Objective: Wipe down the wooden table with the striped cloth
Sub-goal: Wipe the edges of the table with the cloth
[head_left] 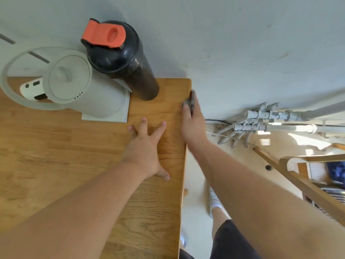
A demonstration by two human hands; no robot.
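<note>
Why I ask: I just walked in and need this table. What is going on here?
A person is wiping the light wooden table. Their left hand lies spread flat on the top, while the right hand holds a dark grey cloth, blurred, against the table's right edge near the far corner. A white electric kettle and a black shaker bottle with an orange lid stand at the back by the wall.

A black bottle [130, 71], orange-red capped, and a white kettle [74, 81] are seen upper left; the table [56, 146] is honey-brown (darker grain).
</note>
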